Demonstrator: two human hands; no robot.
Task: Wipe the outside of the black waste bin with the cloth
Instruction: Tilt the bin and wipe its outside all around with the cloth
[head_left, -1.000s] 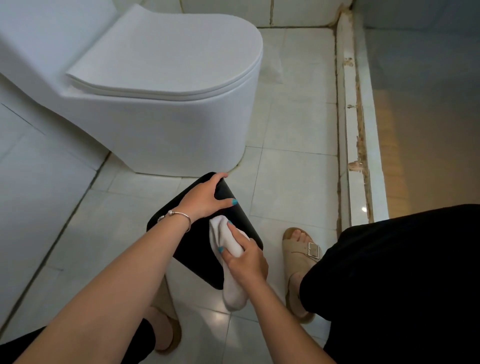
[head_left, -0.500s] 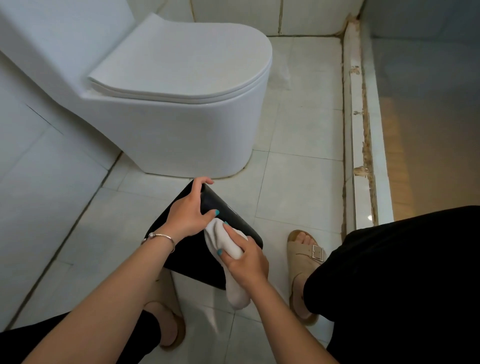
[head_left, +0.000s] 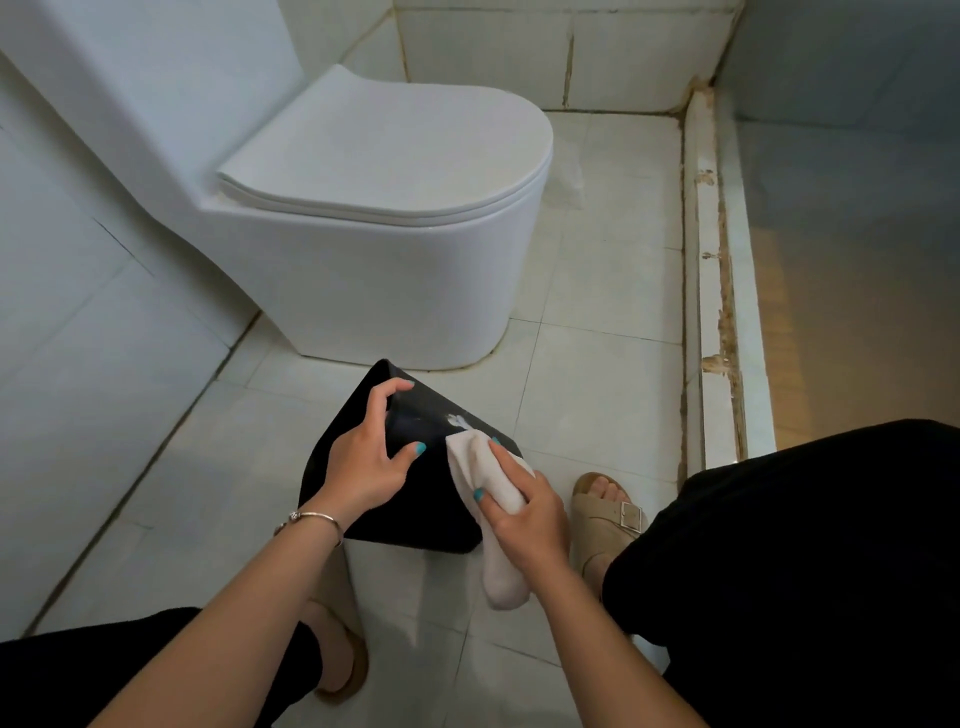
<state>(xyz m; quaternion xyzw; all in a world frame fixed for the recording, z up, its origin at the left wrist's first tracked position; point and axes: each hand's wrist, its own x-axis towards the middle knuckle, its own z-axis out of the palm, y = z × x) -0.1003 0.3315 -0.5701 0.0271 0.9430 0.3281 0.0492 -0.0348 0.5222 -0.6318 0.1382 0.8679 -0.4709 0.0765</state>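
The black waste bin lies tilted on the tiled floor just in front of the toilet, its glossy side facing up. My left hand grips the bin's upper left edge, fingers curled over the corner. My right hand holds a white cloth pressed flat against the bin's right side; the cloth's loose end hangs down below my wrist. A pale smear shows on the bin just above the cloth.
A white toilet with its lid down stands right behind the bin. A raised, chipped threshold runs along the right. My sandalled feet flank the bin; tiled wall on the left.
My left hand has shifted its grip from the bin's top to its upper left corner. The cloth and right hand stay on the bin's right side. The view tilted up and right.
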